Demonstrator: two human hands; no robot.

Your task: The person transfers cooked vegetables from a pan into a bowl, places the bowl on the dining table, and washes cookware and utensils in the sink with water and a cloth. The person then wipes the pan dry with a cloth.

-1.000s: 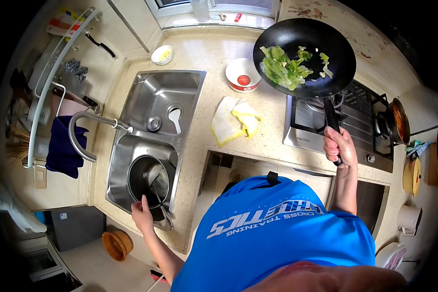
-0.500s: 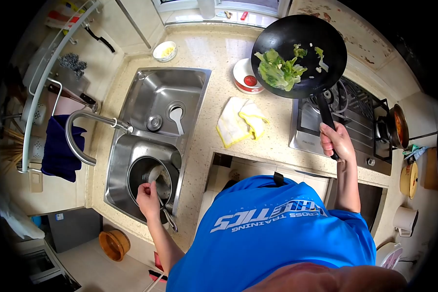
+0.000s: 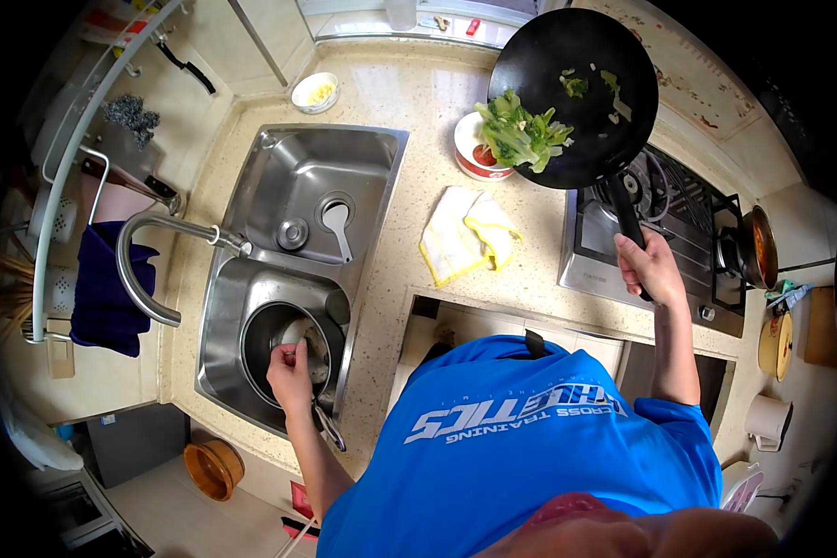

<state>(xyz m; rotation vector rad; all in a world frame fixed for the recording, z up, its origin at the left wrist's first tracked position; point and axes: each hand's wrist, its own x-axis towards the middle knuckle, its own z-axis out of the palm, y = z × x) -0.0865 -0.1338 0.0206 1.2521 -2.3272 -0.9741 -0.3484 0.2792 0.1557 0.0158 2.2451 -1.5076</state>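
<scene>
Currently, the right grip is clasping the handle of a black wok, its edge overhanging a white-and-red bowl. Leafy greens are draping over that edge, above the bowl. The left grip is hovering over a pot in the near basin; whether it is holding anything, I cannot tell. A yellow-edged cloth is lying on the surface nearby.

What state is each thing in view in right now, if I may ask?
Wok: tilted, handle in the right hand.
Leafy greens: partly overhanging the wok's edge, partly inside.
Red-and-white bowl: upright, partly hidden by the greens.
Pot: uncovered, in the nearer sink basin.
Left hand: over the pot, grip unclear.
Faucet: no water visible running.
Cloth: crumpled on the counter.
Small bowl: upright, holding yellow bits.
Gas stove: no visible flame.
</scene>
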